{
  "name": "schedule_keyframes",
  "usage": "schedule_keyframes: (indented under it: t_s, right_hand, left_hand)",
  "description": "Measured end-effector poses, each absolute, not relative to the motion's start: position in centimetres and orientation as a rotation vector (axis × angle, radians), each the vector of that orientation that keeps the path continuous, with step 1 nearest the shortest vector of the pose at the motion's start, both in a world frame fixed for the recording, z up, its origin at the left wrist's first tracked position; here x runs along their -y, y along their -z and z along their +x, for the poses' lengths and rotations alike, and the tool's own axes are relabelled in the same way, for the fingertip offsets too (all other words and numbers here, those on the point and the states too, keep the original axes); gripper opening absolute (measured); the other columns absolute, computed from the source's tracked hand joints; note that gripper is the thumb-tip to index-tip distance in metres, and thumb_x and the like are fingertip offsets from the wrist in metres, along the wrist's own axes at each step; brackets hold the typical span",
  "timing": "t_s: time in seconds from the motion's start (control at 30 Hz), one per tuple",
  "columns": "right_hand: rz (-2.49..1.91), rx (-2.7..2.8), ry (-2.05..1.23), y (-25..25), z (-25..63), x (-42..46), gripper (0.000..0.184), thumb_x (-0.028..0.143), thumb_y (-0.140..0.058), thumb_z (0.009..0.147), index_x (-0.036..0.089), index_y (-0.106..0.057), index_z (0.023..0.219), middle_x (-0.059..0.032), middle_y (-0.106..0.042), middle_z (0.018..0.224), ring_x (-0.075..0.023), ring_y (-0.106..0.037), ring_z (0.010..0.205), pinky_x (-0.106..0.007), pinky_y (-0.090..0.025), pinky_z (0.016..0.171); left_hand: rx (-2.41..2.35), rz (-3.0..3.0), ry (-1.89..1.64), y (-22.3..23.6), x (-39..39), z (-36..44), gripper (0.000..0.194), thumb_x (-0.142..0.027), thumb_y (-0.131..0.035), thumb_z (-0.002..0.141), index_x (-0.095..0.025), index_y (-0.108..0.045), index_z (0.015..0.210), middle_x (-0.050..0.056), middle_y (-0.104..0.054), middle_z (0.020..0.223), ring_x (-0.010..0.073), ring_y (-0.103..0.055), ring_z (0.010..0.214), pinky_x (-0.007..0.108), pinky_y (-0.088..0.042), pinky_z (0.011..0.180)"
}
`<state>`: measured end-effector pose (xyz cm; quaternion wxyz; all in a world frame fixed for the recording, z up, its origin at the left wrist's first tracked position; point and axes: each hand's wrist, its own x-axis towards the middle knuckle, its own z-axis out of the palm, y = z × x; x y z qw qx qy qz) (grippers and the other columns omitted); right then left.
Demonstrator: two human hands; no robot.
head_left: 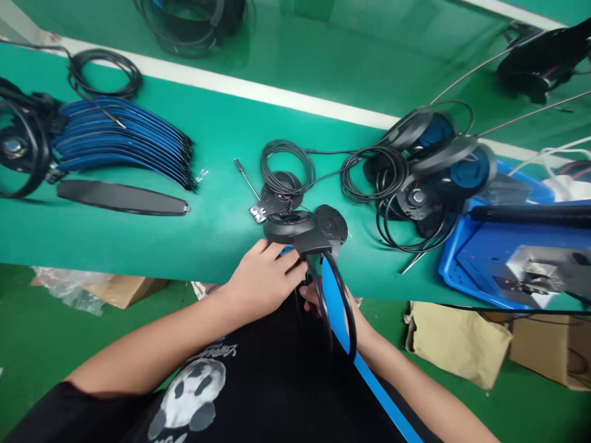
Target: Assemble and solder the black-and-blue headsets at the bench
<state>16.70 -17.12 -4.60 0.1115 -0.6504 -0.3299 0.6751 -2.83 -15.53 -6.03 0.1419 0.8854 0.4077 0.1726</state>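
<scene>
At the front edge of the bench I have a black headset [293, 226] with two curved headband hoops and a bright blue strip [336, 301]. My left hand [265, 277] is closed around it just below the ear cup. Partly hidden behind the hoops and strip, my right hand [314, 296] has its fingers curled at the headband; their exact hold is hard to see. An opened round ear-cup part [331, 224] lies beyond the hoops. A microphone boom [248, 179] and a coiled black cable [264, 161] rest just past the headset.
Several blue-black curved headband strips [124, 138] lie stacked at left, above a flat dark grey band [122, 198]. More headsets with cables [418, 197] sit at right, beside a blue tray [450, 261]. Cardboard [457, 341] is on the floor below the green bench [217, 240].
</scene>
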Motion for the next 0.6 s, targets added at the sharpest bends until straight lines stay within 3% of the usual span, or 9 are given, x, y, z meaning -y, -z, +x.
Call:
schedule_keyframes:
  t_s: [0.17, 0.33, 0.47, 0.6]
  right_hand:
    - [-1.859, 0.961, -2.007, 5.9, 17.3, 17.5, 0.044, 0.049, -0.083, 0.068, 0.021, -0.052, 0.053, -0.0019, -0.058, 0.055, -0.0157, -0.053, 0.057, -0.029, -0.047, 0.053]
    - [-1.836, 0.950, -2.054, 6.4, 17.8, 17.8, 0.047, 0.051, -0.085, 0.066, 0.020, -0.050, 0.057, 0.0009, -0.053, 0.055, -0.0128, -0.047, 0.054, -0.027, -0.041, 0.051]
    - [-1.829, 0.952, -2.080, 6.6, 18.1, 17.9, 0.050, 0.056, -0.087, 0.064, 0.021, -0.052, 0.064, 0.0015, -0.054, 0.057, -0.0122, -0.044, 0.054, -0.027, -0.037, 0.049]
    - [-1.800, 1.121, -2.022, 6.6, 18.6, 17.9, 0.045, 0.057, -0.082, 0.073, 0.019, -0.057, 0.067, -0.0003, -0.058, 0.061, -0.0141, -0.048, 0.059, -0.028, -0.040, 0.055]
  left_hand:
    - [-0.946, 2.490, -0.511, 5.7, 17.1, -4.6, 0.028, -0.022, -0.058, 0.098, -0.020, -0.070, 0.123, 0.009, -0.069, 0.137, 0.0280, -0.061, 0.128, 0.044, -0.047, 0.108]
    - [-0.951, 2.414, -0.585, 7.6, 16.8, -4.5, 0.023, -0.039, -0.065, 0.100, -0.024, -0.072, 0.116, 0.006, -0.073, 0.129, 0.0238, -0.066, 0.116, 0.041, -0.045, 0.105]
    - [-1.026, 2.432, -0.668, 8.6, 16.6, -3.9, 0.017, -0.030, -0.060, 0.103, -0.024, -0.074, 0.110, 0.005, -0.077, 0.117, 0.0198, -0.067, 0.108, 0.036, -0.042, 0.101]
    - [-1.058, 2.454, -0.664, 8.5, 16.5, -3.5, 0.017, -0.023, -0.059, 0.101, -0.026, -0.075, 0.105, 0.003, -0.077, 0.115, 0.0199, -0.065, 0.110, 0.036, -0.039, 0.098]
